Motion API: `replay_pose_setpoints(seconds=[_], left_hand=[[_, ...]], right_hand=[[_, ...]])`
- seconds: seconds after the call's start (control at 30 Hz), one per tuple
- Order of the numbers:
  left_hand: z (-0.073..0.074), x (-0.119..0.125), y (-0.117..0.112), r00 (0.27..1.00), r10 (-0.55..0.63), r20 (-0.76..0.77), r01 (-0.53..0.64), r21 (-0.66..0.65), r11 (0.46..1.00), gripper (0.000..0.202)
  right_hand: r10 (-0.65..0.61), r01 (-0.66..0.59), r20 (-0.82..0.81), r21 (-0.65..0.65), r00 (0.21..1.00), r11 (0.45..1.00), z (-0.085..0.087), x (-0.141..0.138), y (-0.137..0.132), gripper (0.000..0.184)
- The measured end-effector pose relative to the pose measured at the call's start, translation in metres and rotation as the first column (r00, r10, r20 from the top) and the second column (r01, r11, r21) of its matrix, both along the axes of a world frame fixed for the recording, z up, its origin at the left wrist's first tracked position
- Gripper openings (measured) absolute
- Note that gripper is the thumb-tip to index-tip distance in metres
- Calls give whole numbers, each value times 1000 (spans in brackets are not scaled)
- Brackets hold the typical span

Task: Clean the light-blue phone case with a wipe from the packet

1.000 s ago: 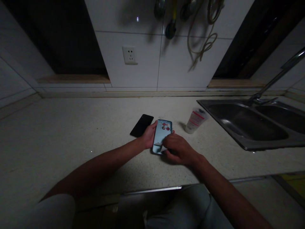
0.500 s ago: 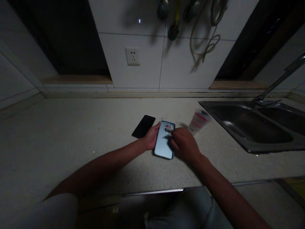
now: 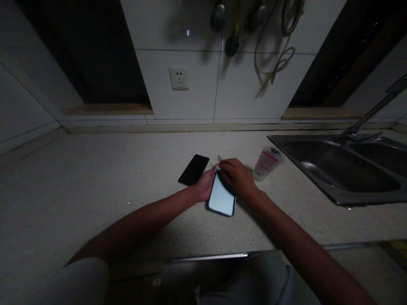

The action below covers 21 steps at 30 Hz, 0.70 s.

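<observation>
My left hand grips the left edge of a pale blue phone case with a dark rim, held low over the counter. My right hand is closed over the case's upper part, its fingertips pinching a small whitish piece, perhaps tissue or cloth, at the top left corner. The right hand covers the camera cutouts. Just left of my left hand, a black phone lies flat on the counter. To the right of my right hand stands a clear plastic cup with red print, tilted by the wide view.
The speckled pale countertop runs to a tiled wall with a power socket. A steel double sink with a faucet sits at the right. Pipe valves and a looped hose hang on the wall above.
My right hand has moved up and left, from the camera cutouts to the top left corner of the case. The left hand keeps its grip. The view has shifted slightly.
</observation>
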<state>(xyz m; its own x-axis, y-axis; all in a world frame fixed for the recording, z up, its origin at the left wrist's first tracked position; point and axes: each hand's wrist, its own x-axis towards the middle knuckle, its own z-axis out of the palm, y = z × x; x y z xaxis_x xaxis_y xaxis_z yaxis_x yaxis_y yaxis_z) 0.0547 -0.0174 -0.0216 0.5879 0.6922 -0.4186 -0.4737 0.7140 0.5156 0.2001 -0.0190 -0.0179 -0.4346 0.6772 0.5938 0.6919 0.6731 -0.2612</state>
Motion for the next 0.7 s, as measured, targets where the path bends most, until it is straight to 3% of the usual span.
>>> replay_pose_setpoints(seconds=[0.17, 0.33, 0.7], left_hand=[[-5, -3, 5, 999, -33, 29, 33, -1, 999, 42], [-5, -4, 2, 991, -107, 80, 103, 46, 994, 49], [1, 0, -18, 989, 143, -32, -141, 57, 988, 48]], right_hand=[[-6, -10, -173, -91, 985, 996, -2, 4, 12, 19], [-64, 9, -315, -171, 947, 985, -1, 15, 3, 20], [-123, -3, -544, -225, 830, 974, 5, 9, -19, 27]])
